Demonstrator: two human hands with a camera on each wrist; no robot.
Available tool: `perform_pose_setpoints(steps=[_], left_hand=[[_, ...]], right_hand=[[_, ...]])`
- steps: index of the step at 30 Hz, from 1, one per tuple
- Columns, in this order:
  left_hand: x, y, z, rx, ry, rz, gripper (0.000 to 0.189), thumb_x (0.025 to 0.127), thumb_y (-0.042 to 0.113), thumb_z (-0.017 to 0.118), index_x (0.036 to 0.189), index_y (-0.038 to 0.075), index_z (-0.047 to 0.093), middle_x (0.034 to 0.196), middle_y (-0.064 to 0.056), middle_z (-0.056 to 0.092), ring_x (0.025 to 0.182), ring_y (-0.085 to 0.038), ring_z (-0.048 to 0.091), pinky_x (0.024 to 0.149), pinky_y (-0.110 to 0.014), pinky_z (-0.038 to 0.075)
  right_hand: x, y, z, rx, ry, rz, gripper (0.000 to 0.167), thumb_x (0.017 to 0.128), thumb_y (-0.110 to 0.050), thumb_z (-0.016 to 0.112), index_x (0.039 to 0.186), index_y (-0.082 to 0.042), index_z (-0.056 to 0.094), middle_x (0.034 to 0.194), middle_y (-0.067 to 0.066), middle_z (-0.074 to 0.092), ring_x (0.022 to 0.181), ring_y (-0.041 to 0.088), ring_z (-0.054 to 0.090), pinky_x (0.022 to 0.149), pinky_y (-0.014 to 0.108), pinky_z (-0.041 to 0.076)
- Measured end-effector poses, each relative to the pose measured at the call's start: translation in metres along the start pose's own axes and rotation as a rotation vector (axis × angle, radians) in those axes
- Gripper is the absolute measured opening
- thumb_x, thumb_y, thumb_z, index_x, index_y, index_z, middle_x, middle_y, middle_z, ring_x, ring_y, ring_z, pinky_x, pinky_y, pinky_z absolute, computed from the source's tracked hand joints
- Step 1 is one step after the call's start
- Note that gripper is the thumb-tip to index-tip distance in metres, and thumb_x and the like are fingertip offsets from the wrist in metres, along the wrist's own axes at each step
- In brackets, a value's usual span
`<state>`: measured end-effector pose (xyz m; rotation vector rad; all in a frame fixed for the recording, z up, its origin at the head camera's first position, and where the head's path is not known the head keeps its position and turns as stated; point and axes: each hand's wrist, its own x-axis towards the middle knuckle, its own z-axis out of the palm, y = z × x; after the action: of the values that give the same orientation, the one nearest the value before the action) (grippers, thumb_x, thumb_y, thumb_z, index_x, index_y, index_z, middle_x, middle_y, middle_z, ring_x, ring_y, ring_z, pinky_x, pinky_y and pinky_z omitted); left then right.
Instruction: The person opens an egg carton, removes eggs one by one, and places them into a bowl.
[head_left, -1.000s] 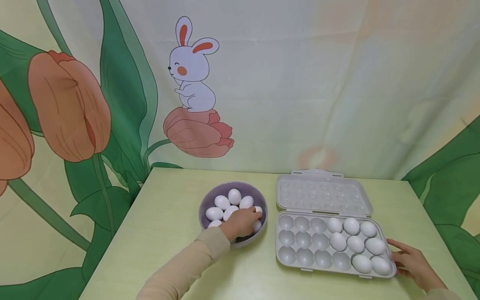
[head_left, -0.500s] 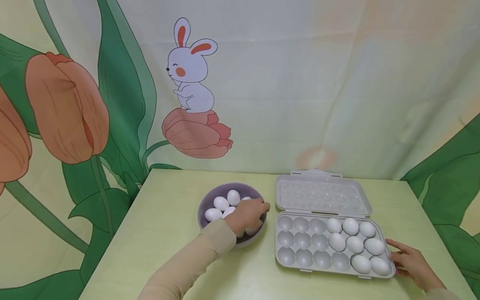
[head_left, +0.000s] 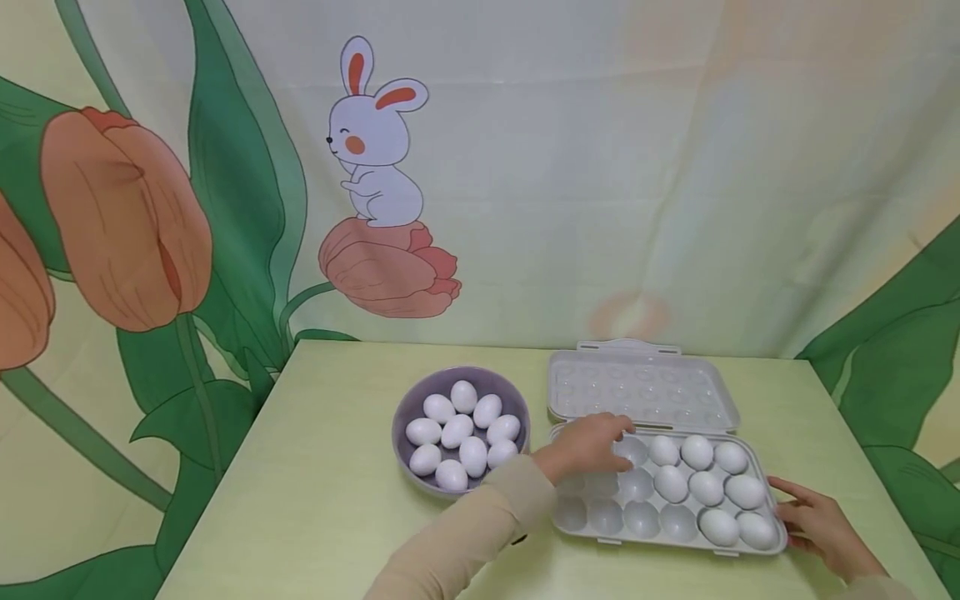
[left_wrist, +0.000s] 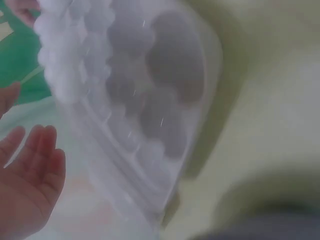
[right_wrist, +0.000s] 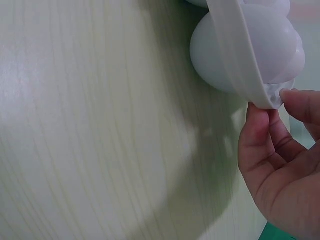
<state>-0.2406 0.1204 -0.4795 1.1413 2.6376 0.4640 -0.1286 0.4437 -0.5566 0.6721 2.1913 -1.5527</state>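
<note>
In the head view my left hand (head_left: 588, 443) reaches over the left part of a grey egg tray (head_left: 660, 546), thumb and fingers apart. Its palm and curved fingers (left_wrist: 37, 155) show no egg in the left wrist view. Several white eggs (head_left: 706, 488) fill the tray's right side; the cups at its left have no eggs. My right hand (head_left: 821, 529) is at the tray's right end. In the right wrist view the thumb (right_wrist: 300, 106) lies on the rim and the fingers press from below, pinching the tray's edge.
A purple bowl (head_left: 401, 421) with several white eggs stands left of the tray, beside my left sleeve (head_left: 480, 533). The tray's hinged lid (head_left: 641, 379) lies open behind it. A backdrop (head_left: 562, 208) with a rabbit and tulips rises at the table's (head_left: 322, 483) back edge.
My left hand has left the bowl and moved right to above the tray, uncovering the eggs in the bowl's right side. My right hand has stayed at the tray's end.
</note>
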Motion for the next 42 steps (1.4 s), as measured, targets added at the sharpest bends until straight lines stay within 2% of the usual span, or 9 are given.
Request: perform_pose_setpoints(steps=[6, 11, 17, 22, 25, 29, 32, 38, 42], left_hand=[[0.013, 0.018, 0.046, -0.03, 0.075, -0.072, 0.044, 0.073, 0.038, 0.065, 0.113, 0.021, 0.055, 0.097, 0.01, 0.062, 0.084, -0.001, 0.057, 0.06, -0.013, 0.04], [0.019, 0.033, 0.066, -0.027, 0.132, -0.156, 0.046, 0.071, 0.044, 0.066, 0.111, 0.023, 0.057, 0.098, 0.009, 0.059, 0.081, -0.004, 0.056, 0.059, -0.015, 0.041], [0.022, 0.043, 0.077, -0.001, 0.18, -0.254, 0.046, 0.068, 0.047, 0.067, 0.105, 0.021, 0.06, 0.1, 0.007, 0.057, 0.082, -0.007, 0.056, 0.06, -0.018, 0.042], [0.025, 0.047, 0.091, 0.079, 0.257, -0.297, 0.04, 0.066, 0.052, 0.067, 0.093, 0.023, 0.062, 0.099, 0.007, 0.055, 0.082, -0.008, 0.053, 0.061, -0.021, 0.041], [0.028, 0.052, 0.1, 0.101, 0.303, -0.337, 0.041, 0.064, 0.055, 0.066, 0.093, 0.026, 0.063, 0.096, 0.007, 0.053, 0.083, -0.007, 0.051, 0.065, -0.021, 0.04], [0.031, 0.058, 0.106, 0.078, 0.329, -0.42, 0.044, 0.063, 0.056, 0.067, 0.096, 0.028, 0.063, 0.094, 0.008, 0.051, 0.087, -0.006, 0.049, 0.07, -0.021, 0.039], [0.032, 0.061, 0.107, 0.051, 0.332, -0.457, 0.046, 0.063, 0.056, 0.068, 0.099, 0.028, 0.063, 0.095, 0.008, 0.052, 0.089, -0.007, 0.05, 0.073, -0.022, 0.039], [0.031, 0.064, 0.104, -0.046, 0.344, -0.468, 0.044, 0.063, 0.052, 0.071, 0.098, 0.026, 0.064, 0.095, 0.007, 0.054, 0.09, -0.006, 0.051, 0.076, -0.022, 0.039], [0.033, 0.065, 0.105, -0.05, 0.362, -0.473, 0.041, 0.063, 0.051, 0.07, 0.095, 0.026, 0.064, 0.095, 0.007, 0.054, 0.089, -0.007, 0.051, 0.075, -0.023, 0.038]], right_hand=[[0.001, 0.0, 0.0, 0.001, 0.013, -0.004, 0.062, 0.087, -0.016, 0.051, 0.138, -0.003, 0.02, 0.084, -0.001, 0.054, 0.075, 0.013, 0.052, 0.064, 0.031, 0.046], [0.0, -0.001, 0.001, -0.007, 0.005, -0.02, 0.063, 0.087, -0.017, 0.051, 0.138, -0.002, 0.019, 0.084, -0.001, 0.054, 0.075, 0.013, 0.052, 0.064, 0.031, 0.046], [-0.001, -0.003, 0.001, -0.004, 0.006, -0.031, 0.062, 0.087, -0.016, 0.051, 0.138, -0.002, 0.02, 0.084, -0.002, 0.054, 0.075, 0.013, 0.052, 0.064, 0.03, 0.046], [-0.003, -0.002, 0.0, 0.008, 0.007, -0.027, 0.06, 0.087, -0.016, 0.051, 0.139, -0.005, 0.023, 0.084, -0.003, 0.054, 0.075, 0.012, 0.052, 0.065, 0.03, 0.047], [-0.003, -0.001, 0.0, 0.008, 0.009, -0.029, 0.06, 0.087, -0.015, 0.05, 0.138, -0.004, 0.022, 0.084, -0.003, 0.054, 0.075, 0.012, 0.052, 0.064, 0.03, 0.047], [-0.003, 0.001, 0.001, 0.014, 0.013, -0.029, 0.06, 0.087, -0.014, 0.05, 0.138, -0.003, 0.021, 0.084, -0.002, 0.053, 0.074, 0.012, 0.052, 0.064, 0.03, 0.047], [-0.003, 0.001, 0.002, 0.02, 0.02, -0.028, 0.06, 0.087, -0.013, 0.05, 0.138, -0.002, 0.021, 0.083, -0.002, 0.054, 0.073, 0.012, 0.052, 0.063, 0.03, 0.047], [-0.004, 0.001, 0.002, 0.013, 0.03, -0.033, 0.059, 0.087, -0.013, 0.049, 0.137, 0.0, 0.021, 0.083, -0.002, 0.053, 0.073, 0.011, 0.052, 0.062, 0.03, 0.047], [-0.003, 0.002, 0.002, 0.006, 0.039, -0.041, 0.059, 0.087, -0.012, 0.049, 0.137, 0.0, 0.021, 0.082, -0.002, 0.053, 0.072, 0.011, 0.053, 0.061, 0.029, 0.047]])
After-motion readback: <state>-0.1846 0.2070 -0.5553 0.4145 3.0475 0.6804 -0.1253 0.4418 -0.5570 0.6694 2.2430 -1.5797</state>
